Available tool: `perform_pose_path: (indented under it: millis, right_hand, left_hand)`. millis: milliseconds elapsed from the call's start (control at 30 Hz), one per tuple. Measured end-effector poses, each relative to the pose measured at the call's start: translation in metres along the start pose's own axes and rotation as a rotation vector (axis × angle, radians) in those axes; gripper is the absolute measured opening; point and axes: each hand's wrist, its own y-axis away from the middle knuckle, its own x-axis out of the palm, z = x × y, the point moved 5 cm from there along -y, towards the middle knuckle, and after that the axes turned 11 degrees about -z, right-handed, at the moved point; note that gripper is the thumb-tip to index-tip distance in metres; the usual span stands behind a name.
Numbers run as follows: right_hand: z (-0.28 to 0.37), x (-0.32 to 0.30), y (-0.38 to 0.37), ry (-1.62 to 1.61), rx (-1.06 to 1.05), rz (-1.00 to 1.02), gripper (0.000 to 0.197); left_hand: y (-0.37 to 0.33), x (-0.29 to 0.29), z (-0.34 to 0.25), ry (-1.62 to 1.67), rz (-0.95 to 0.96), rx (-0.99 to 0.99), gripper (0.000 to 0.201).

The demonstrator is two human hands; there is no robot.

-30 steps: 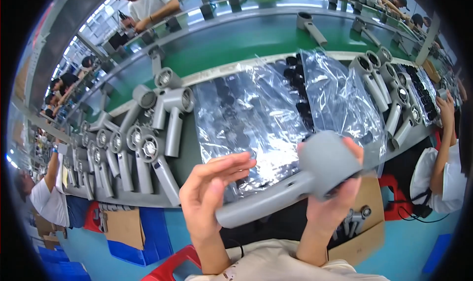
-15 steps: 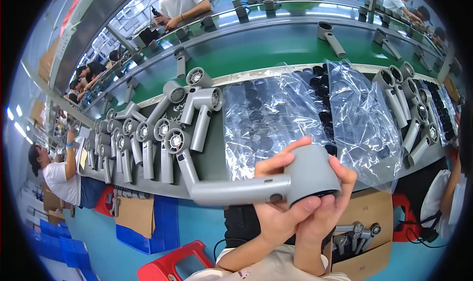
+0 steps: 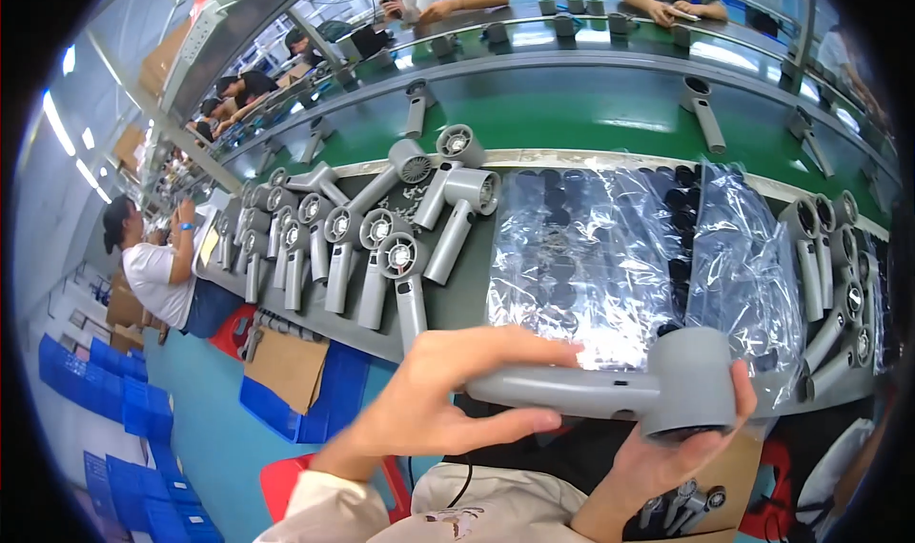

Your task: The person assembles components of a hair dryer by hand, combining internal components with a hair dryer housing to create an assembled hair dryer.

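The left hand has shifted from the head of the grey fan to its handle, spread wide around it. The right hand cups the head, likely bearing the weight, holding the fan crosswise nearside of the plastic sheet.

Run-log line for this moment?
right hand: holds grey fan unit by its head | left hand: astride handle, contact unclear | bench: clear plastic, more fan units
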Motion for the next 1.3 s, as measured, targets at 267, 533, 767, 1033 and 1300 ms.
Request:
perform_pose_path:
  millis: [267,533,767,1033,1300]
  right_hand:
    - [-0.002,0.029,-0.023,0.014,0.061,0.164,0.076]
    - [0.024,0.008,-0.017,0.179,0.019,0.155,0.060]
    - [0.054,-0.023,-0.047,0.273,-0.021,0.322,0.029]
    - [0.053,0.066,-0.087,0.697,-0.297,0.711,0.011]
    - [0.003,0.149,-0.068,0.826,-0.365,1.122,0.008]
  left_hand:
    - [-0.138,-0.074,0.052,-0.158,-0.221,-0.119,0.035]
    - [-0.297,-0.144,0.344,0.205,-0.418,-0.669,0.033]
    - [-0.310,-0.197,0.425,-0.181,-0.310,-1.041,0.024]
    - [-0.285,-0.253,0.358,-1.390,-0.346,-0.228,0.034]
    - [-0.225,-0.307,0.390,-1.235,-0.491,-0.721,0.055]
